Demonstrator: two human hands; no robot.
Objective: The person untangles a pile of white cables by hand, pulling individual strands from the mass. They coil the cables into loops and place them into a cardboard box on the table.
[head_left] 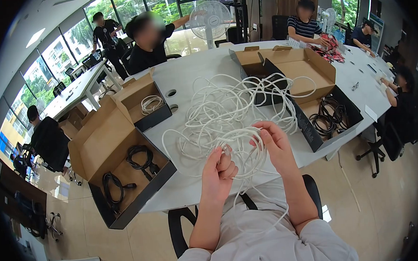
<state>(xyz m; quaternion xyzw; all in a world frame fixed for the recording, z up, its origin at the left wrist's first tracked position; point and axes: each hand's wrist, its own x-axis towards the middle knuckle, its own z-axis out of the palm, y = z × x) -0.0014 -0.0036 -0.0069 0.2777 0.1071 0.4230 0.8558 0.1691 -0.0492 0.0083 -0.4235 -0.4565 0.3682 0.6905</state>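
A large loose tangle of white cable covers the middle of the white table. Near the table's front edge, my left hand is closed around the cable, with a clear connector end showing by its thumb. My right hand grips several coiled loops of the same cable, fingers bent round them. Between the two hands the loops hang together, and some strands drop over my lap. Where the strands cross, I cannot trace a single one.
At left, an open box holds black cables; behind it another box contains a small white coil. An open box with black cables stands at right, another box behind. A fan and several people are around the table.
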